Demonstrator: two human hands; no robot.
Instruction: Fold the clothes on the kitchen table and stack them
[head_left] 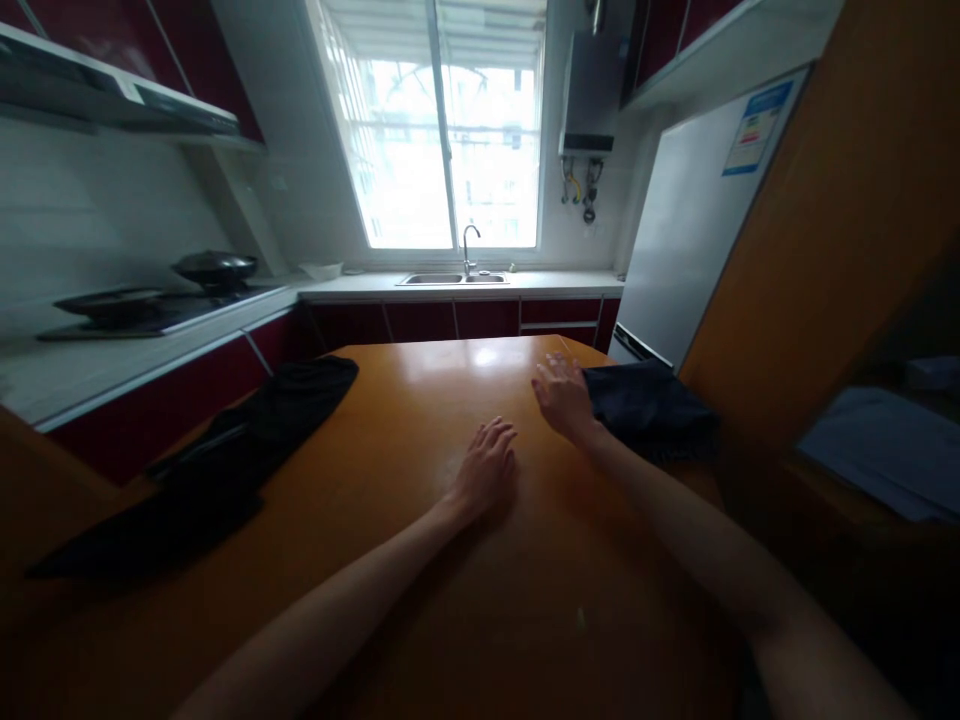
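My left hand (487, 465) is over the middle of the orange-brown wooden table (390, 440), fingers extended and holding nothing. Farther forward and to the right, my right hand (564, 395) has its fingers spread, with nothing in them. Just right of that hand lies a folded dark navy cloth item (649, 405), its near edge in shadow. A black garment-like cloth (262, 420) stretches along the table's left side, loosely laid out. Whether either palm touches the tabletop, I cannot tell.
Beyond the table runs a white counter with a sink (435, 280) and faucet (469, 250). A stove with a lidded pan (216, 268) stands left. At right are a fridge (690, 220), a wooden panel (810, 240) and a light blue folded cloth (885, 450).
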